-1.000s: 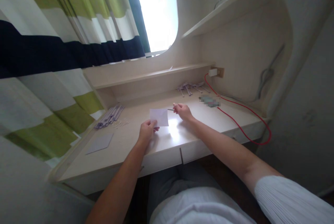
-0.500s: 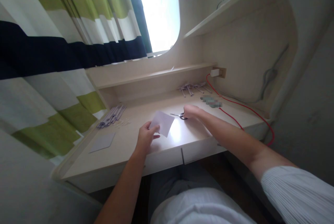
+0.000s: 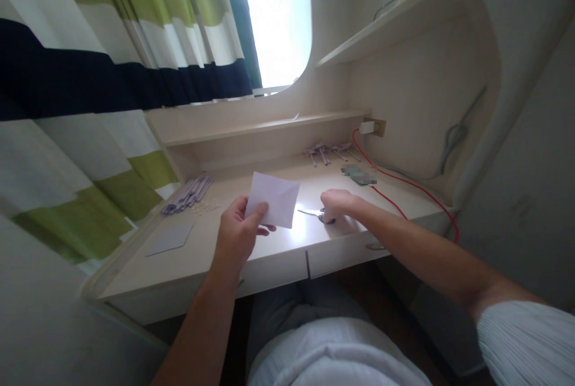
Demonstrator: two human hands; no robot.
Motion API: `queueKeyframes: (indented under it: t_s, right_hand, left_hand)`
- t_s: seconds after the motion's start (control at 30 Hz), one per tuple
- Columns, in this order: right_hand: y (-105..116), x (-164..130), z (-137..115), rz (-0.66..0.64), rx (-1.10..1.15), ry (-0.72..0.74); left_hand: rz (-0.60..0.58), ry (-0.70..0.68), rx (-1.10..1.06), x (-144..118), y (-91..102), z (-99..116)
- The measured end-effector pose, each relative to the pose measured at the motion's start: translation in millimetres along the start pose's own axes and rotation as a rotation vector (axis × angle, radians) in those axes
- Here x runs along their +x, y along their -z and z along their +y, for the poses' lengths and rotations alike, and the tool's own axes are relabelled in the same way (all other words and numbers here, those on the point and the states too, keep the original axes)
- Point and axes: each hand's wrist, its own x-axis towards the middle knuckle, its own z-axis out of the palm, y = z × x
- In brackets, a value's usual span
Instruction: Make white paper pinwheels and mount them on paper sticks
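My left hand [image 3: 237,232] pinches the lower left corner of a pale lilac square of paper [image 3: 274,198] and holds it up above the desk [image 3: 233,260]. My right hand [image 3: 338,202] lies on the desk to the right of the paper, fingers curled over the dark handles of a small pair of scissors [image 3: 314,214]. The thin metal blades point left toward the paper.
A second lilac sheet [image 3: 171,238] lies flat at the desk's left. Bundles of rolled paper sticks sit at the left [image 3: 188,193] and the back [image 3: 329,151]. A red cable [image 3: 404,185] runs from a wall plug [image 3: 367,127] across the right side. A striped curtain hangs left.
My left hand lifted the paper off the desk and tilted it up. My right hand let go of the paper's far edge, moved right and settled on the scissors.
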Motion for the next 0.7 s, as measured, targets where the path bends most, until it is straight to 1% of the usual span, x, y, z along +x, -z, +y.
queueKeyframes:
  t_s: [0.1,0.2,0.3,0.37,0.47,0.57,0.63,0.7]
  right_hand:
    - [-3.1,-15.3,-3.9,0.076,-0.001,0.044]
    - [-8.1,-26.8,-10.4,0.145,0.050,0.096]
    - [-11.5,-30.2,-15.1,0.167,0.156,0.106]
    - [-11.8,-29.9,-13.7,0.169,0.256,0.091]
    - [-10.6,-33.0,-5.8,0.186,0.465,0.075]
    - [-13.2,-47.4,-1.5,0.235,0.763,0.116]
    - [-18.9,-62.5,-6.4,0.287,0.989,0.183]
    - [-25.5,-78.4,-17.4,0.344,1.189,0.244]
  left_hand:
    - [-0.019,0.006,0.054,-4.6,-1.1,2.9]
    - [-0.038,0.053,0.093,-2.3,-1.3,-2.6]
    - [-0.037,0.086,0.106,1.4,-0.6,-8.3]
    - [-0.043,0.098,0.106,2.1,0.2,-9.4]
    - [-0.065,0.105,0.099,0.7,1.0,-8.0]
    - [-0.082,0.100,0.098,-1.1,0.8,-5.6]
    - [-0.091,0.096,0.105,-2.3,-0.3,-3.6]
    - [-0.106,0.098,0.116,-4.6,-2.0,-0.1]
